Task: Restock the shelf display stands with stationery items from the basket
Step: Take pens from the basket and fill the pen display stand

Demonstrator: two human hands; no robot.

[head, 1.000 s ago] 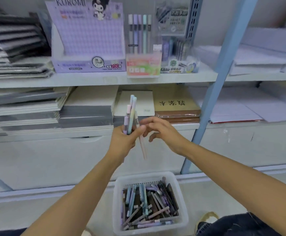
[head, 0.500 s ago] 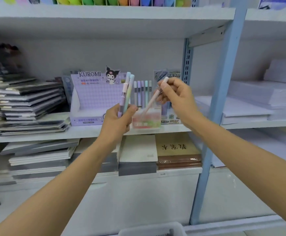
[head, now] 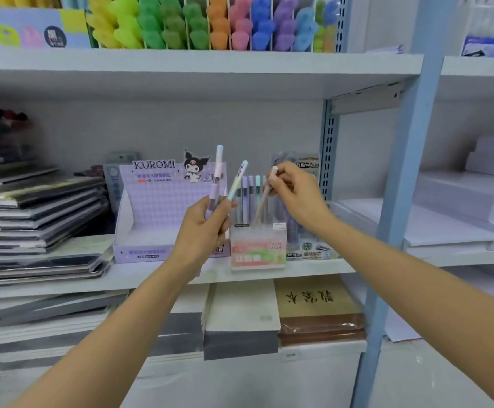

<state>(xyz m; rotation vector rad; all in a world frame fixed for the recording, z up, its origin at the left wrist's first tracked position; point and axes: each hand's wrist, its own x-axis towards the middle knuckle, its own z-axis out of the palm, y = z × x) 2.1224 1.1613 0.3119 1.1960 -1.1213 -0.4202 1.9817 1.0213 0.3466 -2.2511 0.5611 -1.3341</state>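
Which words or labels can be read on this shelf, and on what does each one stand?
"KUROMI": top of the purple display box.
"FRUIT SODA": front of the clear pen stand.
Too blurred: the box's small print, the print on the green pen in the left hand, the packet behind the stand.
Tan notebook: large characters, upside down, not surely readable.

Kuromi box (head: 163, 207) is lilac-checked, held pens (head: 218, 172) pastel, single pen (head: 264, 198) peach, stand (head: 257, 250) pink-green.

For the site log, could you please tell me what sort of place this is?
Most likely a stationery shop: stacked notebooks on white shelving, a Kuromi display box, and a clear pen stand holding pastel pens.
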